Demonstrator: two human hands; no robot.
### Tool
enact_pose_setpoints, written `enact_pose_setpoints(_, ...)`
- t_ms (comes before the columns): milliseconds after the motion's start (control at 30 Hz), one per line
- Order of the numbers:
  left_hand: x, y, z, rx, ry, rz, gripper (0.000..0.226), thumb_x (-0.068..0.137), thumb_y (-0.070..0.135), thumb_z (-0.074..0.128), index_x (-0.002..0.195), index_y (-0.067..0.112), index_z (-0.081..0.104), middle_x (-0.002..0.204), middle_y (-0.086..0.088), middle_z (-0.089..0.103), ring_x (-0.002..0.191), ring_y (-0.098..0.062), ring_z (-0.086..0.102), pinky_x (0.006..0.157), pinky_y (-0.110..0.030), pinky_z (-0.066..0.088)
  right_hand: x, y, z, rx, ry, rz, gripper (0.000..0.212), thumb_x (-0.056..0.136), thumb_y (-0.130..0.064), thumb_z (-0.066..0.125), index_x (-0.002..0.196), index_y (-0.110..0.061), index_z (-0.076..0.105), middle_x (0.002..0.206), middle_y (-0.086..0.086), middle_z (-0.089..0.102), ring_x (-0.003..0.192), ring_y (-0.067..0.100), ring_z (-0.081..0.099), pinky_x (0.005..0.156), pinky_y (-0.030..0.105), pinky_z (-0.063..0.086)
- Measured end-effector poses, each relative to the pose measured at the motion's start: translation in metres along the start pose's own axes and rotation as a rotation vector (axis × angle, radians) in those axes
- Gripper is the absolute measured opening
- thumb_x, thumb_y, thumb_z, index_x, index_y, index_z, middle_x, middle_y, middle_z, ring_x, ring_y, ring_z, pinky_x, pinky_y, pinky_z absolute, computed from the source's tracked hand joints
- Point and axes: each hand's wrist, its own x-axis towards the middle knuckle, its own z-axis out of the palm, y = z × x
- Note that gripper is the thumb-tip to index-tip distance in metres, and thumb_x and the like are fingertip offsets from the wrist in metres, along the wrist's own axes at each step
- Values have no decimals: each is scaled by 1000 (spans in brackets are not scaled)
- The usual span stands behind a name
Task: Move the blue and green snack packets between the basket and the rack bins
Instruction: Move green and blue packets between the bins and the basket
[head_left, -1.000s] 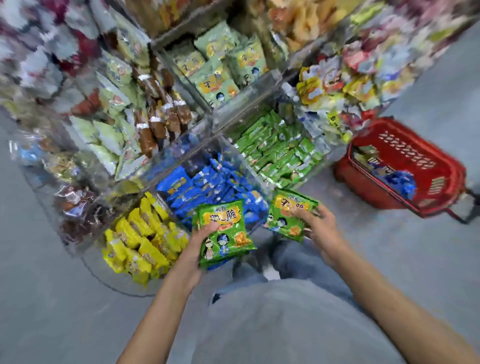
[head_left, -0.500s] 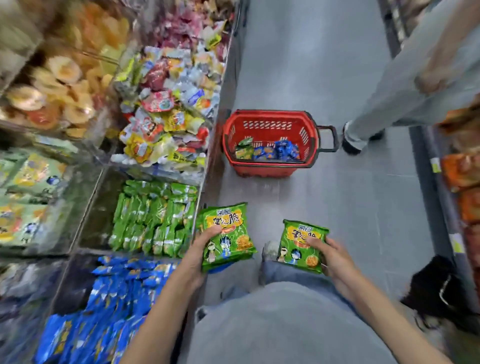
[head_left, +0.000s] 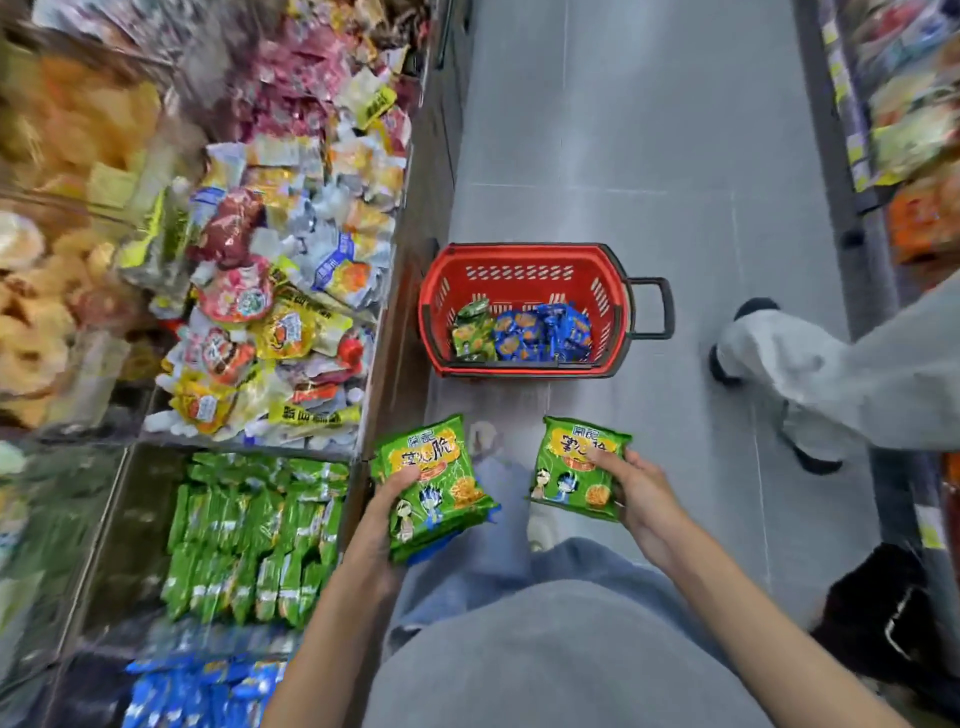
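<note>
Rack bins (head_left: 111, 525) are filling the left side of the view, their clear walls dividing the stock. One is holding narrow green packets (head_left: 249, 540) standing in rows, the one nearer the camera is holding blue packets (head_left: 208, 691), and the one farther along is brimming with mixed snacks (head_left: 280, 312). Grey floor tiles (head_left: 649, 156) are running up the aisle between this rack and a second shelf (head_left: 914, 114) at the right edge. Another person's pale trouser leg (head_left: 831, 374) is reaching in from the right, well apart from the basket.

The red basket (head_left: 519, 257) is sitting on the floor just beside the rack, its handle pointing right. Inside it a green snack packet (head_left: 470, 332) is lying at the left, touching a cluster of blue snack packets (head_left: 545, 332).

Nearer the camera, the left hand (head_left: 382, 519) is gripping a stack of green packets (head_left: 441, 478), thumb lying across the front and fingers curling underneath, with a blue edge (head_left: 441, 545) showing under the stack. The right hand (head_left: 641, 493) is holding a single green packet (head_left: 571, 467) by its right side, thumb pressing on the face and fingers wrapping behind. Both handfuls are hanging apart from each other, touching neither basket nor bins.
</note>
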Motion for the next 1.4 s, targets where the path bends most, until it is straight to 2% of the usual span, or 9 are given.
enact_pose_setpoints(133,50,40,19,-14,34,-59,42,69,26,60,106,7,62,77,-12,74,62,-23,71,51,-31,57,53,-37,25,-72,-1,44,7,84,-17,65,91,-15,63,75,0,73,63,12,68,60,26,53)
enact_pose_setpoints(267,111,88,45,70,43,-86,69,68,22,65,132,1,47,106,-20,66,68,-22,71,56,-31,58,114,-82,53,-97,47,98,4,84,-16,65,87,-17,62,79,-1,71,66,11,67,60,26,52)
enact_pose_setpoints(467,227,128,89,100,39,-141,135,19,42,93,138,7,39,125,-22,59,80,-24,70,60,-32,58,247,-125,87,-290,116,37,10,82,-16,69,88,-12,63,95,11,67,79,19,62,60,23,49)
enact_pose_setpoints(600,320,117,97,38,79,-163,91,57,30,77,138,7,41,120,-18,63,84,-21,71,63,-31,57,364,-110,96,-423,120,90,54,82,-23,70,127,-1,51,135,15,52,121,30,51,102,42,42)
enact_pose_setpoints(767,418,91,85,-27,72,-148,34,73,29,62,102,13,70,92,-7,75,79,-18,72,62,-28,57,502,-66,111,-534,79,160,70,84,-27,69,141,-7,35,145,8,40,121,18,45,100,27,31)
enact_pose_setpoints(900,457,72,68,-49,101,-140,32,69,31,55,90,15,73,84,-3,75,73,-15,72,61,-28,58,579,-25,138,-599,0,183,55,84,-24,68,131,-4,47,116,8,53,105,22,52,84,28,40)
enact_pose_setpoints(1033,467,55,54,-70,115,-119,30,69,28,52,91,18,69,83,1,75,74,-13,71,68,-30,59,620,9,167,-656,-114,240,19,83,-15,67,92,-24,52,102,15,62,83,25,59,65,33,46)
enact_pose_setpoints(1200,468,43,38,-103,161,-74,35,67,29,53,99,20,65,87,3,74,78,-13,71,70,-30,59,634,27,183,-773,-157,192,60,85,-21,66,137,-7,41,127,12,55,112,27,55,100,37,45)
enact_pose_setpoints(1400,472,42,34,-111,166,-104,43,67,31,56,108,21,63,93,2,74,83,-15,70,73,-34,59,604,3,170,-682,-169,211,55,94,-29,51,143,-7,35,133,12,50,119,26,49,101,34,35)
